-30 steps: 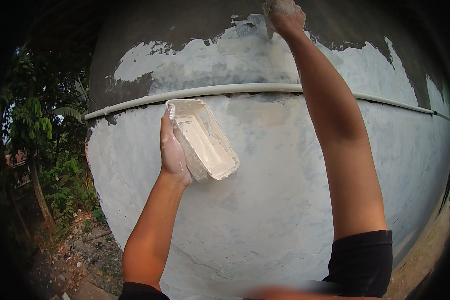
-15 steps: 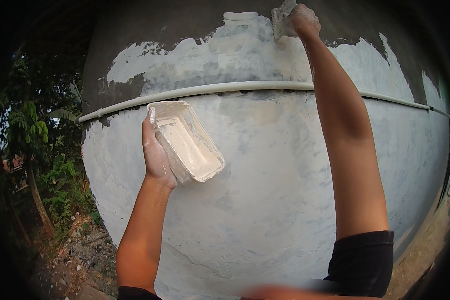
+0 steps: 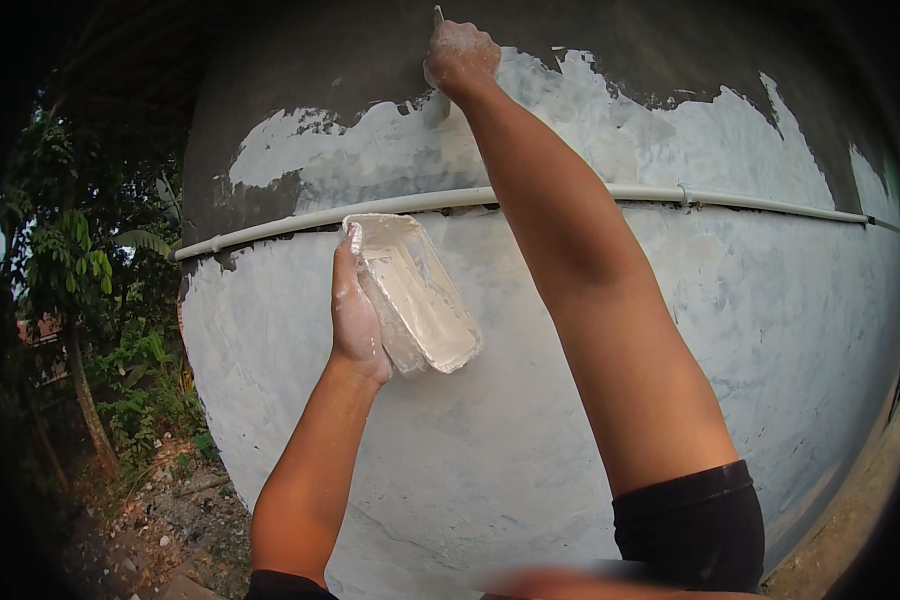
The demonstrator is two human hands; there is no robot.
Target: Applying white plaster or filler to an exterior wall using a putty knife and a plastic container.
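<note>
My left hand [image 3: 357, 322] grips the side of a rectangular plastic tub [image 3: 402, 345], tilted so that its inside shows. Cream-white wall putty [image 3: 410, 295] coats its walls and bottom. High on the wall [image 3: 530, 350], my right hand [image 3: 463, 58] is closed round a putty knife [image 3: 438, 14]; only a narrow piece sticks out above the fist, and the rest is mostly hidden behind the hand. The fist is at the ragged border between the white coating [image 3: 540, 110] and the bare dark grey wall [image 3: 300, 60]. White smears mark both hands.
A white pipe [image 3: 410, 203] runs across the wall just above the tub and passes behind my right forearm. Trees and shrubs [image 3: 90, 265] stand to the left, over ground strewn with rubble [image 3: 185, 515]. A strip of ground [image 3: 850, 510] borders the wall at lower right.
My right hand has swept left across the upper wall with the putty knife, which is now mostly hidden. The tub and left hand appear slightly further right in the view, which has shifted somewhat.
</note>
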